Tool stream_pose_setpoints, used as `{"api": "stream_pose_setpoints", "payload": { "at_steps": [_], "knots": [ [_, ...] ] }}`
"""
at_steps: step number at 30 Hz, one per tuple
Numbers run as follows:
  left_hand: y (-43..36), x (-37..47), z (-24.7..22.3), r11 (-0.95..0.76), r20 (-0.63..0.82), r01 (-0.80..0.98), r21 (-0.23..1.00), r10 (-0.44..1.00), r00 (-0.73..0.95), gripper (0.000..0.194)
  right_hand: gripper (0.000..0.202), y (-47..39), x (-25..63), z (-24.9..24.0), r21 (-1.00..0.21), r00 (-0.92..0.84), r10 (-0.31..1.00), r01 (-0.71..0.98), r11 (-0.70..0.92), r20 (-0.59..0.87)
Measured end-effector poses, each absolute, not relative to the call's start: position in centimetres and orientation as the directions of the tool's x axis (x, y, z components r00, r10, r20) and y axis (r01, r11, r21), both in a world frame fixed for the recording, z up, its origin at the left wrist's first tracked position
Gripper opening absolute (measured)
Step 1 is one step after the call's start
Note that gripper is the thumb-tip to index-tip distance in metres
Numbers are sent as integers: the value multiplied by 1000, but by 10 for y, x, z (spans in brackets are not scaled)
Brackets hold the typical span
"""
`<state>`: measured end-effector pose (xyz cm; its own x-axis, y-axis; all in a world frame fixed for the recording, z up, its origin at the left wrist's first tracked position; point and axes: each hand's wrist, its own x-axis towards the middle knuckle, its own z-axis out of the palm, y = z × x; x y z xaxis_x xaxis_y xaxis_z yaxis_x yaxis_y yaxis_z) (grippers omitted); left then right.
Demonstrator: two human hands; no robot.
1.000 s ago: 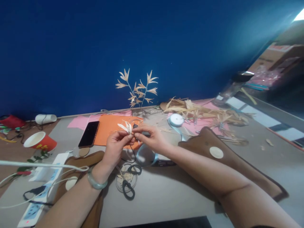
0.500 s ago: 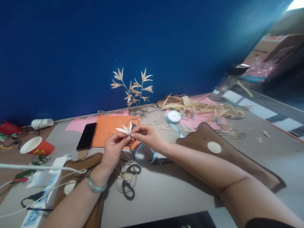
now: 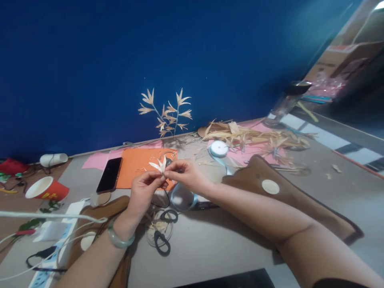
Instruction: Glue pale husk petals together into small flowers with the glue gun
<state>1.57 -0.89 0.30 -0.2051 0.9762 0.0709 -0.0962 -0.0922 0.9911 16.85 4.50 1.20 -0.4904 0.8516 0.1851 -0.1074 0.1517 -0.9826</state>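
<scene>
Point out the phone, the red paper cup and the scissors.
phone (image 3: 109, 180), head view, middle of the dark screen.
red paper cup (image 3: 53, 193), head view, red side wall.
scissors (image 3: 162, 242), head view, black handle loop.

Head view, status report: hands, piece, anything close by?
Left hand and right hand both pinch pale leaf sprig, held above table. Scissors below hands. Phone left, apart.
</scene>
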Motion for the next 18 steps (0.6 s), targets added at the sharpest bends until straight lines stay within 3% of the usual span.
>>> {"api": "stream_pose_setpoints", "payload": {
  "at_steps": [18],
  "knots": [
    [-12, 19, 0, -53, 29, -131, 990, 983, -179, 20, 14, 43, 164, 7, -985, -477, 871, -169, 46, 122]
  ]
}}
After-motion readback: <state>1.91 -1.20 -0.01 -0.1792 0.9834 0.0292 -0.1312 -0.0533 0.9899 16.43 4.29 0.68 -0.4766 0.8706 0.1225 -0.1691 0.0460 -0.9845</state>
